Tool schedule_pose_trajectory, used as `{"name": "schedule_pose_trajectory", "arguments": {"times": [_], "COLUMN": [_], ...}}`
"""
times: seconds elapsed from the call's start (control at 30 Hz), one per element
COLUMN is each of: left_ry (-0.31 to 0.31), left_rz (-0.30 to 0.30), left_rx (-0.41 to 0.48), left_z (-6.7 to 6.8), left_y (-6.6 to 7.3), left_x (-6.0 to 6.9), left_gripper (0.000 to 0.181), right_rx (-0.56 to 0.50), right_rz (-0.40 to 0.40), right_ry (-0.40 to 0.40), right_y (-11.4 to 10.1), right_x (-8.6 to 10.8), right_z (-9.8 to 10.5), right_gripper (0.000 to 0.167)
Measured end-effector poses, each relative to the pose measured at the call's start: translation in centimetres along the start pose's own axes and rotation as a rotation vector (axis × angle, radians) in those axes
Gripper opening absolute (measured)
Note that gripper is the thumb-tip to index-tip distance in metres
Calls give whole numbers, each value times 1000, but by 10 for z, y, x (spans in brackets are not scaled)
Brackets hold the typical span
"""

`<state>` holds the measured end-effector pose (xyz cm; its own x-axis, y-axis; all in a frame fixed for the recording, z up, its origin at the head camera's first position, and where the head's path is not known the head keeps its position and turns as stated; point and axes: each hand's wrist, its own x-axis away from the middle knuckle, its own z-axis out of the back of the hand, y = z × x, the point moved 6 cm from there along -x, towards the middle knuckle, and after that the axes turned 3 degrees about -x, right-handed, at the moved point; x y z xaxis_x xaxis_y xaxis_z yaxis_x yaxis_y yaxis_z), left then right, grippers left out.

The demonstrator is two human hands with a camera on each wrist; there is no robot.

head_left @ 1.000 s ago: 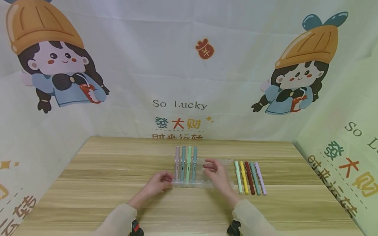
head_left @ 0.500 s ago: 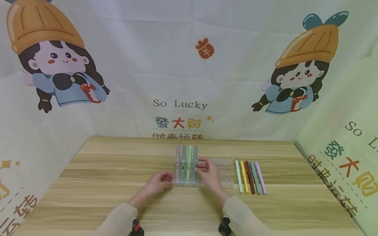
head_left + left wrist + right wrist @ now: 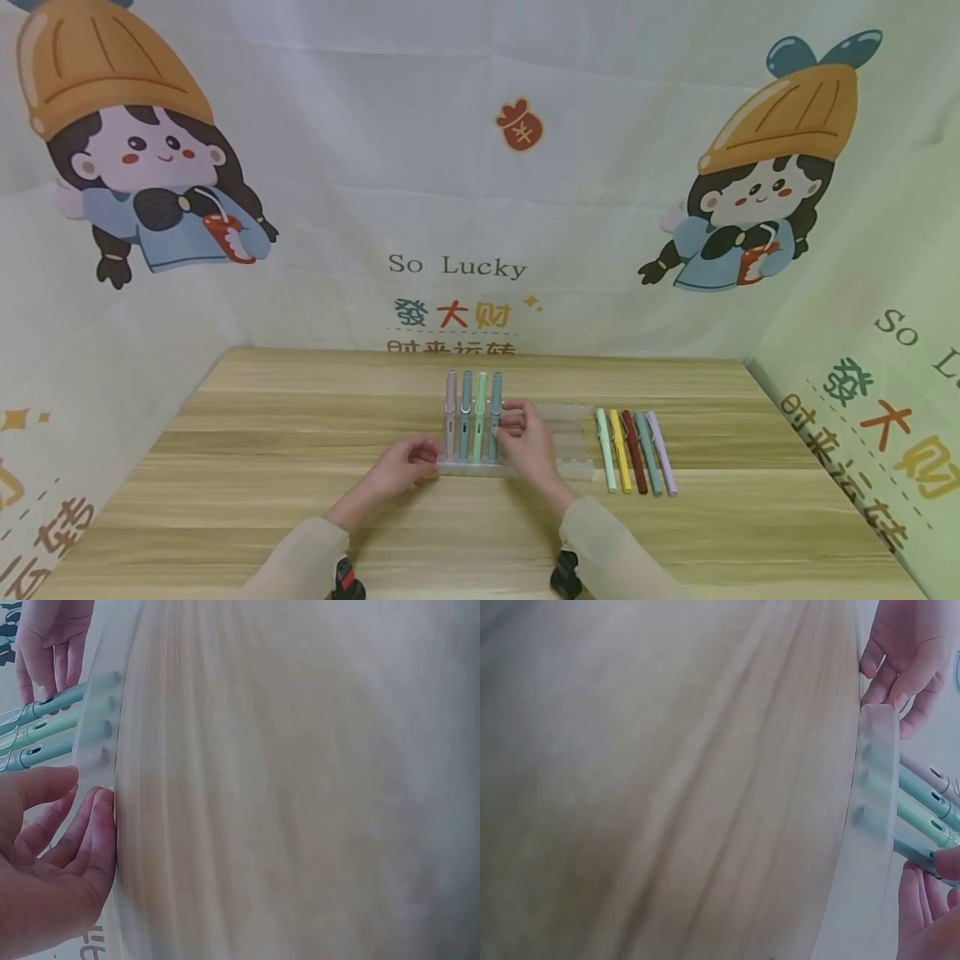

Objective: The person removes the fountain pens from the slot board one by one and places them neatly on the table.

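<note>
A clear pen rack [image 3: 573, 471] rests on the wooden table, and my left hand [image 3: 407, 462] holds its left end between thumb and fingers. Side by side in the rack's left half lie a dusky purple pen [image 3: 451, 392], a blue pen [image 3: 467, 392], a light green pen [image 3: 481, 392] and a second, rightmost blue pen [image 3: 497, 390]. My right hand [image 3: 529, 442] pinches that rightmost blue pen at its barrel; in the right wrist view the thumb [image 3: 948, 862] lies over it, fingers beneath. The rack's right half, partly behind my right hand, bears no pens.
Right of the rack, several pens lie in a row on the table [image 3: 300, 417]: mint [image 3: 606, 450], yellow [image 3: 620, 450], dark red [image 3: 635, 454], blue [image 3: 648, 454] and lavender [image 3: 662, 454]. A printed cloth [image 3: 337, 167] hangs behind and at both sides.
My right hand has moved left from over the rack's pen-free part to the rightmost blue pen and now pinches it. My left hand has stayed at the rack's left end.
</note>
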<state>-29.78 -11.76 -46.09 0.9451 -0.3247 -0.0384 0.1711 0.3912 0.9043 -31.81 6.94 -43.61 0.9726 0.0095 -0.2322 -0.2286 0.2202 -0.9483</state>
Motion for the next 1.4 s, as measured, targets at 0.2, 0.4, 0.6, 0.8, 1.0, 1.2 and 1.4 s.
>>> {"name": "schedule_pose_trajectory", "arguments": {"times": [0.2, 0.4, 0.6, 0.8, 1.0, 1.2, 1.4], "left_ry": [-4, -6, -8, -2, -5, -4, -14], "left_rz": [-4, -1, 2, 7, 0, -4, -13], "left_rx": [3, 8, 8, 4, 3, 5, 15], "left_z": [-1, -1, -1, -2, -1, 0, 0], "left_y": [1, 2, 0, -2, 0, 0, 14], "left_x": [1, 2, 1, 0, 1, 0, 6], "left_gripper": [18, 18, 18, 18, 18, 18, 18], "right_rx": [-3, -89, -117, -89, -52, 10, 55], "right_rz": [8, 39, 112, 123, 64, 37, -8], "right_ry": [13, 15, 28, 34, 35, 44, 49], "right_y": [1, -14, -50, -42, -23, -18, -10], "right_x": [0, 2, 8, 1, -4, 0, 4], "right_z": [2, 7, 16, 27, 43, 61, 74], "right_gripper": [34, 34, 33, 34, 36, 36, 36]}}
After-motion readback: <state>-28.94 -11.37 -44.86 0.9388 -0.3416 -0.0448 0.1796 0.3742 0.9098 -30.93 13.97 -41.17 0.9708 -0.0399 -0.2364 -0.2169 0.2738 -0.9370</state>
